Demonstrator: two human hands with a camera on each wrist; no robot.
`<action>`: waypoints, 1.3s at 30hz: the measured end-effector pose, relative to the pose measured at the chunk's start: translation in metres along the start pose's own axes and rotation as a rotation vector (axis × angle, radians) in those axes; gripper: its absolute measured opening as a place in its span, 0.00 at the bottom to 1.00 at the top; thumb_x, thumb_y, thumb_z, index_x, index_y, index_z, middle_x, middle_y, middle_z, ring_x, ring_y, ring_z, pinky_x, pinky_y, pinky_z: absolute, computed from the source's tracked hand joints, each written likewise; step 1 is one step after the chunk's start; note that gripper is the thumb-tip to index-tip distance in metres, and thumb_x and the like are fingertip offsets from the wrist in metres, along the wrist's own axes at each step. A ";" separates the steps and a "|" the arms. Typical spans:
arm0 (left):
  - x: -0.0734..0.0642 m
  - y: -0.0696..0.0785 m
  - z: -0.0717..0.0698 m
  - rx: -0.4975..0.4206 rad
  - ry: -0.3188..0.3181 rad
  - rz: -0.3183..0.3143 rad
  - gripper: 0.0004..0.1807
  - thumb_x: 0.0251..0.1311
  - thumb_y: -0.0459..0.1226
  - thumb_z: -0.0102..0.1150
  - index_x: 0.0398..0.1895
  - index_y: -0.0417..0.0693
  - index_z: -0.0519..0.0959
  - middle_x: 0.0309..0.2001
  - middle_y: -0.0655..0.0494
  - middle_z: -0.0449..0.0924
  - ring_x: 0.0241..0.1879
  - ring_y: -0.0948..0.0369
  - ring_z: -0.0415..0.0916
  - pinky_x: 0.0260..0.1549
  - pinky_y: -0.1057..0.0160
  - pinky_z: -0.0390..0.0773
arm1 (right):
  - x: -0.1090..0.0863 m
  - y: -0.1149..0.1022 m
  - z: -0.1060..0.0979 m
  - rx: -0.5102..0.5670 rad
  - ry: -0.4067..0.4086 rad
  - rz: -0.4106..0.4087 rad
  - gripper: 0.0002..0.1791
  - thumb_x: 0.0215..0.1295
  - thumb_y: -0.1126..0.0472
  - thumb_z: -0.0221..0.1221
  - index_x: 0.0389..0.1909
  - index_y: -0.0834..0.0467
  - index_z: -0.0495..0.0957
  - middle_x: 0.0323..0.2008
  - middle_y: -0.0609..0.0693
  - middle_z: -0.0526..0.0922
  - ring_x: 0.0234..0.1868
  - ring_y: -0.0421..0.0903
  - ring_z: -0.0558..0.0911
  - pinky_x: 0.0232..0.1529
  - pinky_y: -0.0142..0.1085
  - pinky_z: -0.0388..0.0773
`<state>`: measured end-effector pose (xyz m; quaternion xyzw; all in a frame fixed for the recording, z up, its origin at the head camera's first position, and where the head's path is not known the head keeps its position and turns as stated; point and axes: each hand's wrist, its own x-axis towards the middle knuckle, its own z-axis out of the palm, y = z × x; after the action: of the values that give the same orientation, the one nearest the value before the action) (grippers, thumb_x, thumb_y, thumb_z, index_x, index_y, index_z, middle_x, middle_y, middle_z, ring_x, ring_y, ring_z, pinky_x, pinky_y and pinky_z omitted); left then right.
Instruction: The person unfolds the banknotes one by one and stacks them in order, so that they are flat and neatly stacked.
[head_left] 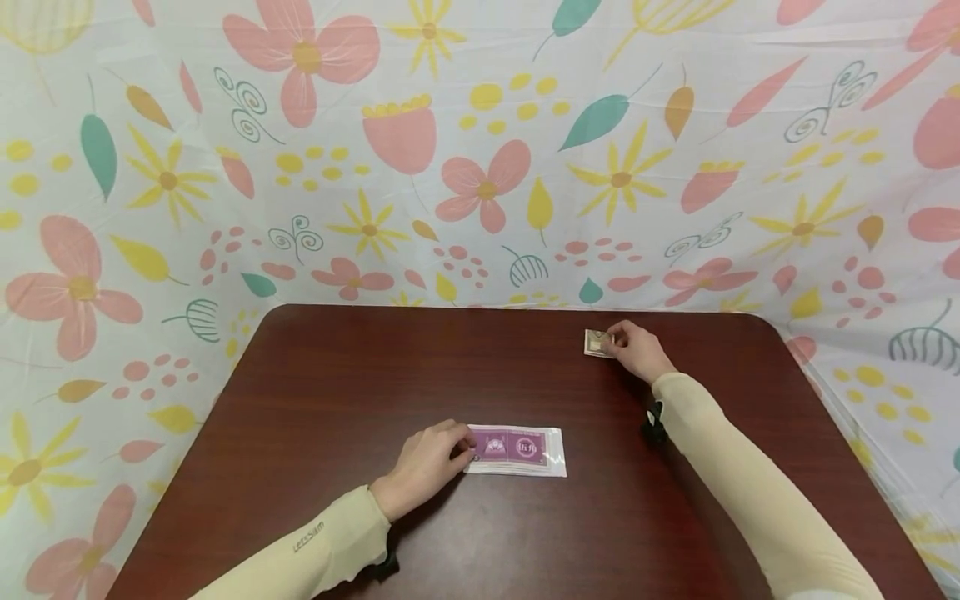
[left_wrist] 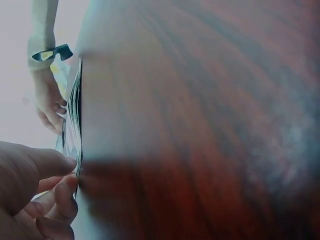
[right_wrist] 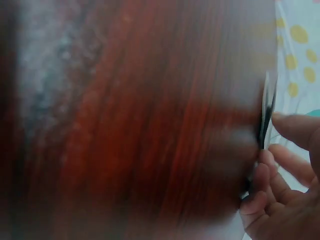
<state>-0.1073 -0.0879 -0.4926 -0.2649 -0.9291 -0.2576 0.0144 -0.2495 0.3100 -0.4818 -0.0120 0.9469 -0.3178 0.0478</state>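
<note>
A stack of purple banknotes (head_left: 513,447), with paler sheets showing along its edges, lies near the table's middle. At its left end, my left hand (head_left: 431,458) pinches it between thumb and fingers. The left wrist view shows the stack's layered edge (left_wrist: 76,115) from the side. Toward the far right, my right hand (head_left: 639,348) grips a small beige paper bundle (head_left: 595,342) by its right side. In the right wrist view this bundle (right_wrist: 266,105) is edge-on, its leaves spread apart at the top. My fingers hide part of both papers.
The dark reddish-brown wooden table (head_left: 360,358) has rounded far corners. Behind and beside it hangs a white cloth (head_left: 465,250) printed with flowers and leaves. Both arms wear light sleeves, with a dark band (head_left: 654,422) at the right wrist.
</note>
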 end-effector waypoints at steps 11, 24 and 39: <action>0.001 -0.001 0.000 -0.029 -0.010 0.003 0.02 0.68 0.37 0.68 0.41 0.51 0.86 0.36 0.59 0.82 0.31 0.64 0.80 0.29 0.65 0.78 | 0.010 -0.001 -0.005 -0.036 -0.067 0.011 0.26 0.74 0.57 0.61 0.61 0.72 0.69 0.46 0.66 0.77 0.44 0.60 0.76 0.48 0.52 0.74; 0.000 -0.003 0.001 -0.019 0.003 0.006 0.03 0.67 0.38 0.69 0.41 0.51 0.86 0.35 0.60 0.81 0.31 0.64 0.80 0.29 0.63 0.78 | 0.000 -0.001 0.005 -0.033 0.033 0.035 0.21 0.75 0.59 0.59 0.55 0.70 0.64 0.45 0.67 0.73 0.43 0.61 0.74 0.47 0.53 0.73; -0.001 0.000 -0.001 0.000 0.018 0.015 0.03 0.65 0.37 0.70 0.39 0.52 0.86 0.35 0.60 0.81 0.31 0.64 0.79 0.29 0.62 0.79 | -0.027 -0.002 0.004 0.048 0.147 -0.021 0.09 0.75 0.63 0.58 0.48 0.65 0.76 0.38 0.63 0.84 0.36 0.54 0.83 0.38 0.43 0.77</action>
<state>-0.1062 -0.0885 -0.4918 -0.2697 -0.9269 -0.2597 0.0247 -0.2224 0.3074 -0.4814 0.0025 0.9397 -0.3410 -0.0248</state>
